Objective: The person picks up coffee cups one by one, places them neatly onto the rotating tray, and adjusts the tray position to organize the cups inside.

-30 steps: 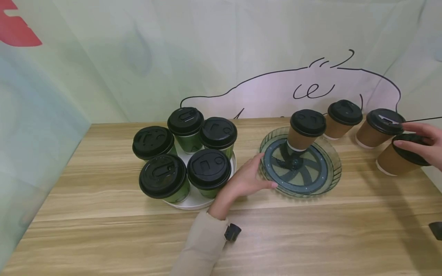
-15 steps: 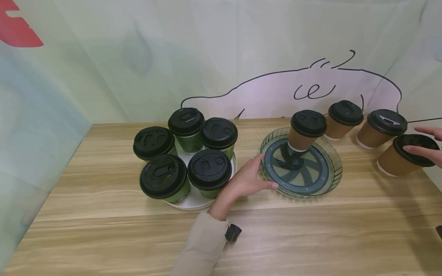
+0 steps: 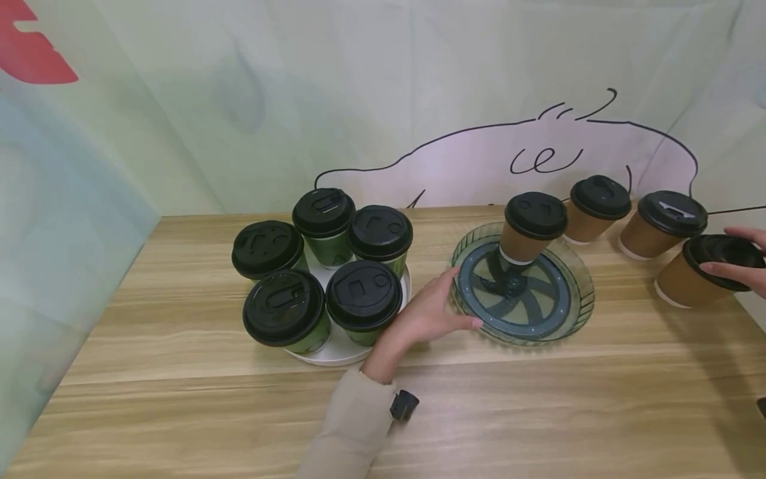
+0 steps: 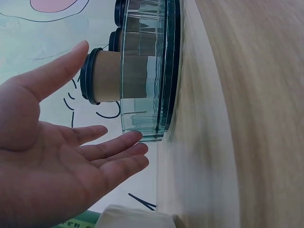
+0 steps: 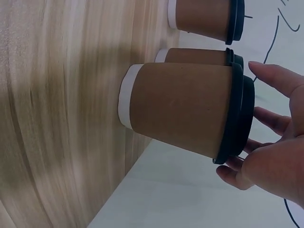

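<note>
My left hand (image 3: 432,309) lies at the near left side of a clear round turntable tray (image 3: 582,296) with a blue-grey spoked base, fingers extended; in the left wrist view its fingertips (image 4: 137,137) are at the tray's wall. One brown paper cup (image 3: 520,243) with a black lid stands in the tray's back part. At the far right, my right hand (image 3: 748,273) spreads thumb and fingers about the black lid of another brown cup (image 3: 682,279), which stands on the table. The right wrist view shows that lid (image 5: 237,114) beside loosely spread fingers; firm contact cannot be told.
Two more brown lidded cups, one behind the tray (image 3: 589,223) and one further right (image 3: 652,233), stand near the table's back edge. Left of the tray, a white round plate (image 3: 335,352) bears several green cups (image 3: 308,339) with black lids. A printed cloth (image 3: 239,133) hangs behind.
My right hand has shifted a little to the right and down, uncovering more of the nearest brown cup's lid, while the cup keeps its place. My left hand stays at the tray.
</note>
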A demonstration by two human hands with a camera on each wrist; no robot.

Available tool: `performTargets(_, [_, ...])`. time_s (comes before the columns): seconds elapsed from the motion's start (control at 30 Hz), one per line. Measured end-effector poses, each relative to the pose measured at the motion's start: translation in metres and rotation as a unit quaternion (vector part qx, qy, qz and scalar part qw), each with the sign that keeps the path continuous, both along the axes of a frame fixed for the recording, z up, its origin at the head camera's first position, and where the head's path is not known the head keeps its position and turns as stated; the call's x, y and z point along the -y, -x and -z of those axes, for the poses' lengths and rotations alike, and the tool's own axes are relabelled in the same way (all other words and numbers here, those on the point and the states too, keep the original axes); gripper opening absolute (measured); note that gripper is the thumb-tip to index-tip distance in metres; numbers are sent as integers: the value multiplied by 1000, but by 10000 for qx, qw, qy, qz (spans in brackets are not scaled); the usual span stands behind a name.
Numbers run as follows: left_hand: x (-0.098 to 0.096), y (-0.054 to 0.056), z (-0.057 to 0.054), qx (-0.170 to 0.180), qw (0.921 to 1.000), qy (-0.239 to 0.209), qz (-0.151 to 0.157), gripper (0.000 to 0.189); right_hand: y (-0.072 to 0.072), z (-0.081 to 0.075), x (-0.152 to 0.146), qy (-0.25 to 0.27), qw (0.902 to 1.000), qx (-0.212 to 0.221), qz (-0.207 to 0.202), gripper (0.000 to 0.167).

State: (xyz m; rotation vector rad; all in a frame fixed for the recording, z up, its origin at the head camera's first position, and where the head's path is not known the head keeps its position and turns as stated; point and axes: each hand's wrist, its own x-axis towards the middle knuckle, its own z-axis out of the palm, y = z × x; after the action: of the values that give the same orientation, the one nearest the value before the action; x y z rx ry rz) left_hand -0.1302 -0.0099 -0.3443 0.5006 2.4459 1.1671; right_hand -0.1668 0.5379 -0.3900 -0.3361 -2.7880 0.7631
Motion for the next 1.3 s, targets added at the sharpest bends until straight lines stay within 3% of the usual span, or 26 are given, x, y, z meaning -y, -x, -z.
performTargets(0.13, [0, 0, 0, -18, 10000, 1, 5, 89, -2, 1, 0, 128, 9999, -72, -35, 82])
performTargets(0.4, [0, 0, 1, -52, 10000, 16, 19, 90, 1, 20, -15, 470, 9965, -683, -112, 76])
performTargets(0.67, [0, 1, 1, -72, 10000, 19, 18, 90, -1, 22, -17, 362, 9975, -600, -24, 77])
performTargets(0.93, [0, 1, 2, -126, 9999, 62, 24, 90, -6, 14, -6, 59, 9998, -212, 6, 78])
performTargets(1.13, [0, 0, 2, -89, 9999, 77, -35, 89, 0, 14, -10, -67, 9999, 65, 84, 83])
performTargets(1.3, [0, 0, 1, -53, 10000, 61, -30, 89, -8, -11, 20, 57, 9999, -61, -140, 80])
